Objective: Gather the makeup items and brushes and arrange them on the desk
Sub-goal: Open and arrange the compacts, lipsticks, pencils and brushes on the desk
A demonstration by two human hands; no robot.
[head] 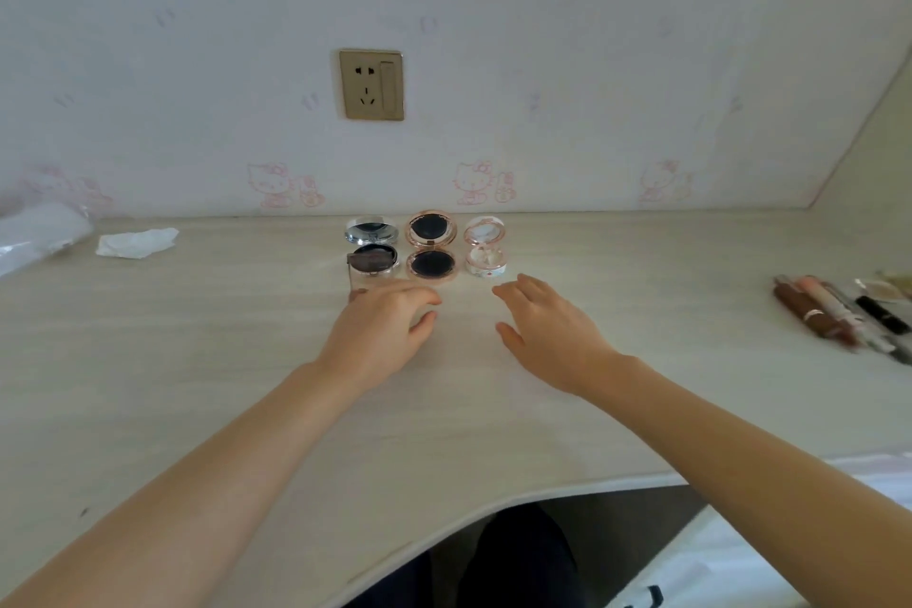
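Three round compacts stand open in a row near the wall: a silver compact (pixel 372 257) on the left, a rose-gold compact (pixel 432 263) in the middle and a white compact (pixel 485 262) on the right. Just in front of them, my left hand (pixel 380 328) hovers palm down with its fingers loosely bent and nothing in it. A small clear item with a brown end (pixel 356 292) lies at its little-finger side, partly hidden. My right hand (pixel 548 331) is spread flat over the desk (pixel 197 360) and holds nothing. Several lipsticks and pens (pixel 839 316) lie at the far right.
A crumpled white tissue (pixel 135 242) and a clear plastic bag (pixel 39 232) lie at the back left. A wall socket (pixel 371 84) sits above the compacts. The desk's front edge curves inward in front of me, with dark clothing below.
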